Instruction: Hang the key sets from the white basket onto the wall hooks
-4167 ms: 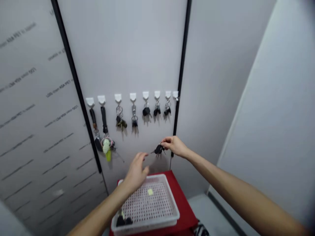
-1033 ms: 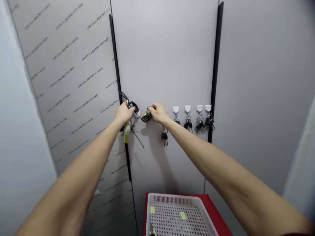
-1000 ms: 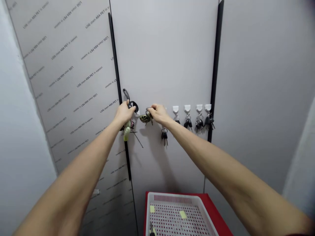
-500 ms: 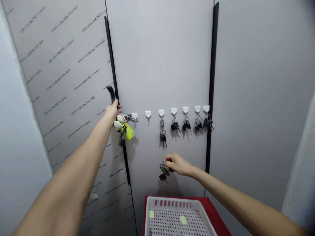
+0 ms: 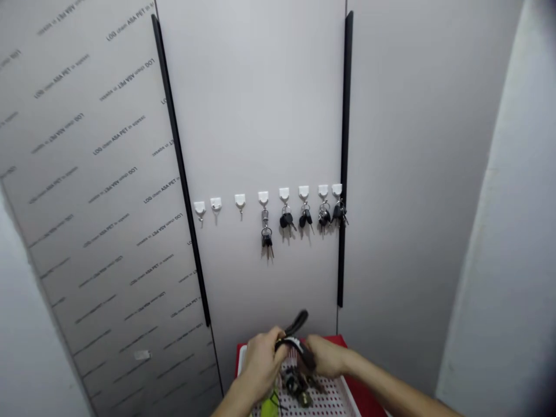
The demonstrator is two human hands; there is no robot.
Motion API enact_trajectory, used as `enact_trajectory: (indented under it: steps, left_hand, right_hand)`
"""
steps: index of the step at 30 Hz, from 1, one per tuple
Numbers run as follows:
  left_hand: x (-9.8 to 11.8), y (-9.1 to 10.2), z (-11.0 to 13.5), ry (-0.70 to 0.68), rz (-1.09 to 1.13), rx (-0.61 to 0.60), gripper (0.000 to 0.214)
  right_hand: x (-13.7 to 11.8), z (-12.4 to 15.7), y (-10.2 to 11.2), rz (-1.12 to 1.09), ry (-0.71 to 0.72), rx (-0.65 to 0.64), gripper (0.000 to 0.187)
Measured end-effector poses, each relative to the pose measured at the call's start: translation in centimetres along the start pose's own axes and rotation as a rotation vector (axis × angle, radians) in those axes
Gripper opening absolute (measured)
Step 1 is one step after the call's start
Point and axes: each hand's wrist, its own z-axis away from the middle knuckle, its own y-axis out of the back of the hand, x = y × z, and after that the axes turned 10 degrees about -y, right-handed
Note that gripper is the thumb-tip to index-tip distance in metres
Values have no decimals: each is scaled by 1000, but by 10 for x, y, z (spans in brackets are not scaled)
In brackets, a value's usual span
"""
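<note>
Both my hands are low over a white perforated basket (image 5: 343, 398) on a red surface. My left hand (image 5: 261, 362) is closed on a bunch of keys with black straps (image 5: 295, 322) and a yellow-green charm (image 5: 270, 406). My right hand (image 5: 326, 355) is closed on another key bunch (image 5: 297, 387) that hangs over the basket. On the grey wall panel a row of white hooks (image 5: 240, 200) runs across; the three left ones are bare. The right ones carry black key bunches (image 5: 266, 236).
Two black vertical strips (image 5: 344, 150) frame the hook panel. A printed protective film covers the panel on the left (image 5: 87, 174). A pale wall (image 5: 504, 231) stands close on the right. The red surface (image 5: 362, 399) shows beside the basket.
Both hands came down from the hooks to the basket, carrying the key bunches taken off the left hooks. Those three hooks now hang bare. The camera has shifted right.
</note>
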Motion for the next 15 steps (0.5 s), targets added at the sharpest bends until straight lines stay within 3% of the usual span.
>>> enact_trajectory:
  steps: [2,4,6,7,8,11,12,15]
  left_hand:
    - [-7,-16,5,-38,-136,-151,25]
    - [-11,-17,4,-87,-157,-324,32]
    - [-9,-4,-9,-93,-48,-410,47]
    - [-7,7,-20,-69,35,-368,54]
    - [-3,22,-34,-44,122,-254,53]
    - [15,67,-84,80,217,468,41]
    - [21,79,-100,117,212,601,44]
    - [35,98,-131,227,153,682,42]
  right_hand:
    - [-2,2,23,-73,64,127,16]
    - [-16,4,57,-222,88,408,23]
    - [-39,6,95,-363,122,713,27]
    - [-52,7,112,-393,143,839,30]
    - [-65,6,127,-407,170,936,32]
    - [-97,-2,157,-347,180,1096,41]
    - [-104,-7,161,-316,154,1122,43]
    - [-112,-21,164,-299,48,1142,43]
